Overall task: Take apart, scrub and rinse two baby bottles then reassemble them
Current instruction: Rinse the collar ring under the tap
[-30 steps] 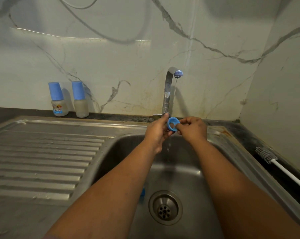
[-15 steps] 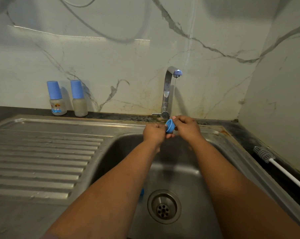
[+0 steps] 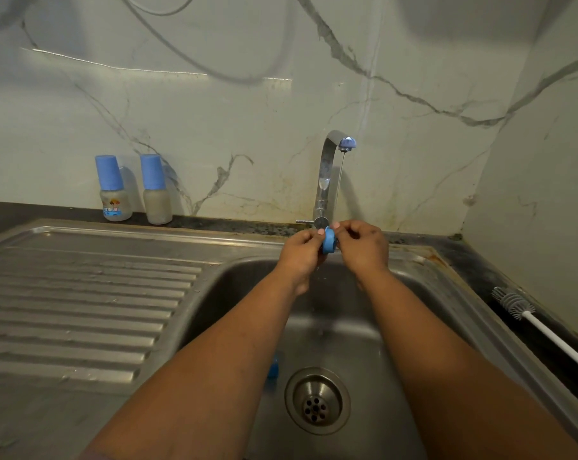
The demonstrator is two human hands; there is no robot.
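Both hands pinch a blue ring (image 3: 329, 240) over the sink's (image 3: 447, 293) back edge, left hand (image 3: 302, 252) and right hand (image 3: 360, 244) gripping it from either side beneath a thin stream from the tap (image 3: 327, 167). Two capped bottles (image 3: 115, 189) stand at the counter's back edge. A brush (image 3: 513, 305) lies along the right edge.

White grey-veined marble wall (image 3: 214, 104) being lit from above; steel sink (image 3: 410, 260) and ribbed drainboard (image 3: 82, 303) being framed by dark countertop (image 3: 480, 260).
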